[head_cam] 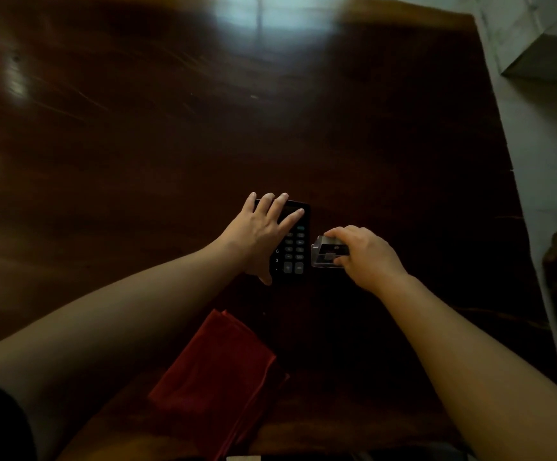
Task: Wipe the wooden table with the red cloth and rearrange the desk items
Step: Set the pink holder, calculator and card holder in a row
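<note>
Head view, looking down on the dark, glossy wooden table. Landmark for all positions: the black rectangular calculator with pale keys, lying flat near the middle of the table.

Left hand: fingers spread, palm down, resting on the calculator's left and far portion; thumb at its near left edge. Contact looks like a flat press or a slide, not a lift.

Right hand: fingers curled around a small clear plastic holder with dark contents, which sits just beside the calculator's right edge. Lighting is dim, so I cannot tell whether the holder is lifted or resting on the wood, nor exactly what it contains.

Red folded cloth: lies on the table nearer to the person than the calculator, slightly to its left, well apart from it. Neither hand touches it.

Progress, as a judgement:
- Wiping: cloth is set aside and folded; surface beyond the calculator shows a sheen with faint streaks. Likely done, or paused, but not provable here.
- Rearranging: under way. Both items are in hand, side by side.
- Left: settle the two items in final positions and release them; possibly deal with the cloth.
</note>
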`<state>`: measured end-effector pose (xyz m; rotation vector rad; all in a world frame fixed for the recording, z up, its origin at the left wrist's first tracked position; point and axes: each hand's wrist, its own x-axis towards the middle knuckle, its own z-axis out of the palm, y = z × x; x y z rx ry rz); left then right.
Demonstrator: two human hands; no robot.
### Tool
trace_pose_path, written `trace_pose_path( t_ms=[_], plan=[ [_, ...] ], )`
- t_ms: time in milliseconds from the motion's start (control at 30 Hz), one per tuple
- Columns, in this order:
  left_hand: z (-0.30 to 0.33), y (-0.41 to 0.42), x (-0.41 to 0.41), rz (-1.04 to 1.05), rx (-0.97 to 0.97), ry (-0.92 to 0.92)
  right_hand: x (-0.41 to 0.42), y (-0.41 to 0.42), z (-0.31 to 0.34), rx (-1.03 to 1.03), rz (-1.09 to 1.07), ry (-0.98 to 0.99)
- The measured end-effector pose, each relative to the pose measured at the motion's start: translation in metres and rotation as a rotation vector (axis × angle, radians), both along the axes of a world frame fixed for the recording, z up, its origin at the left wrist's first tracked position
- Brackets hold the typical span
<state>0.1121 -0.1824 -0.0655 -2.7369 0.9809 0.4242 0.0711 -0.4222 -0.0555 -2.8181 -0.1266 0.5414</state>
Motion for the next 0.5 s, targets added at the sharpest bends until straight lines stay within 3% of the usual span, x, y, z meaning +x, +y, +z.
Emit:
trace_pose_path(
  t_ms=[267, 500],
  plan=[
    [0.002, 0.004, -0.002, 0.054, -0.055, 0.069, 0.0, 0.003, -0.001, -0.036, -0.036, 0.081],
    [0.019, 0.036, -0.034, 0.212, -0.346, 0.005, -0.006, 0.027, 0.027, 0.055, -0.078, -0.03]
  ],
)
